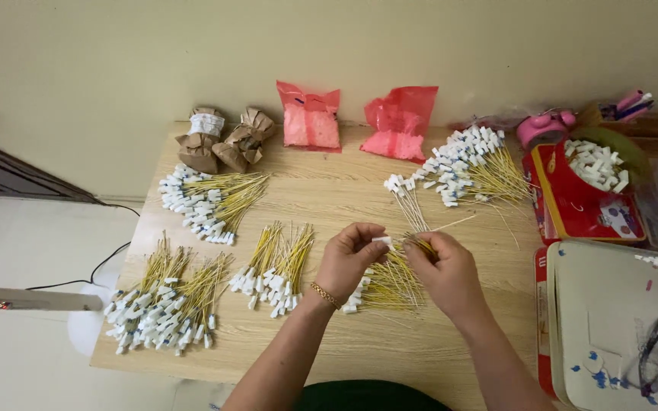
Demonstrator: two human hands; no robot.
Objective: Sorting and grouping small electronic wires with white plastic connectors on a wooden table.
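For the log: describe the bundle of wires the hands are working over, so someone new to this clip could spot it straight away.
On the wooden table, look near the front edge, at its middle. There, under the left hand and right hand, lies a bundle of yellow wires with white connectors. It alone is touched by hands; the other bundles lie apart.

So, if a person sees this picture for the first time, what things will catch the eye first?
Probably the two hands at the centre: the left hand pinches a small white connector while the right hand rests on a bundle of yellow wires. Next, more such bundles fanned over the wooden table, and two red plastic bags against the wall at the back.
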